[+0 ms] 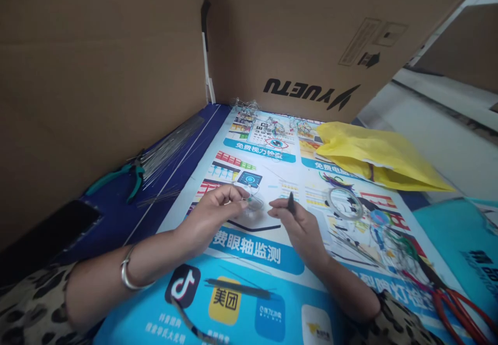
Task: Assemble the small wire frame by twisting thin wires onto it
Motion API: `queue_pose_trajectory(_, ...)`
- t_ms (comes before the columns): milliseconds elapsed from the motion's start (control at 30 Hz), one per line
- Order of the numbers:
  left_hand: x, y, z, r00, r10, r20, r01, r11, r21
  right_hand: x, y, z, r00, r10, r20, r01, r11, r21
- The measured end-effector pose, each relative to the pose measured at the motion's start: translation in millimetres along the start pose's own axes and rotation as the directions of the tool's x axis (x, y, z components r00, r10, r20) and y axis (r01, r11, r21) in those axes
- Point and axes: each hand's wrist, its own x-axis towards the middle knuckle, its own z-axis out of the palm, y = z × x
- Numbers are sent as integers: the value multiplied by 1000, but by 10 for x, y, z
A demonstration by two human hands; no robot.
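Observation:
My left hand (218,207) is closed, thumb and fingertips pinching a small looped piece of thin wire (254,205) above the printed sheet. Just to its right is my right hand (301,225), its fingers curled around a dark slim tool with a pointed end (291,203); the rest of the tool is hidden in the hand. The right thumb and forefinger come close together, and whether a fine strand lies between them cannot be made out. Below both hands, a dark slim strip (238,287) lies on the sheet.
Teal-handled pliers (135,181) and a bundle of straight wires (171,148) lie at left. On the right are a wire coil (346,203), tangled strands, red-handled scissors (455,308), a yellow bag (381,150) and a blue bag (455,236). Cardboard walls (272,33) stand behind.

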Motion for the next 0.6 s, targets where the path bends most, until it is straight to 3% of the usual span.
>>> queue_pose_trajectory(100,-9,23,1,1000,-21,8,22,999,-49,-28,9,23,975,-212,72,221,962,-158)
queue_pose_trajectory(233,-11,35,9,995,-98,32,101,983,-156,-38,41,46,868,-472,155,493,776,-394)
queue_pose_trajectory(467,23,-7,2,981,-181,72,195,913,-359,-2,26,-47,750,-622,222,551,404,-730)
queue_pose_trajectory(600,12,-13,11,975,-204,86,221,899,-377,7,1,-73,710,-654,262,548,280,-788)
